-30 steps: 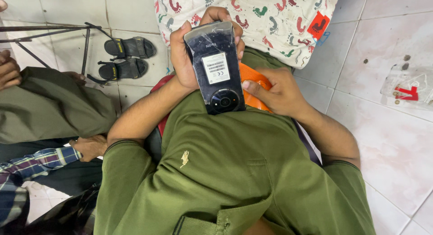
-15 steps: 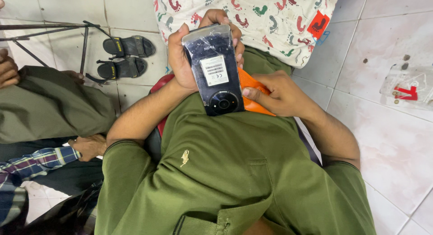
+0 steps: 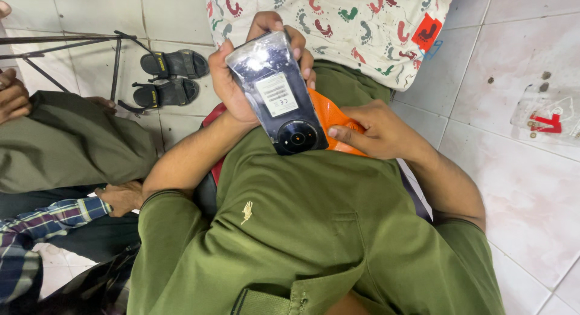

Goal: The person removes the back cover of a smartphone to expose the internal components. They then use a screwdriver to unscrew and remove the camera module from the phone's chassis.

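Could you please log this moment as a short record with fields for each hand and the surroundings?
left hand: grips a dark phone, back side up, wrapped in clear film, white sticker on it
right hand: rests on an orange packet in the lap
clothing: green shirt
floor: pale tiles, black sandals, clear plastic bag
nearby: patterned cloth; another person's hand at left

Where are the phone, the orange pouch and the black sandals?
phone [image 3: 275,94]: head view, on its back panel by the white label.
orange pouch [image 3: 329,116]: head view, on the bare part beside the phone.
black sandals [image 3: 172,64]: head view, on the upper sandal's strap.
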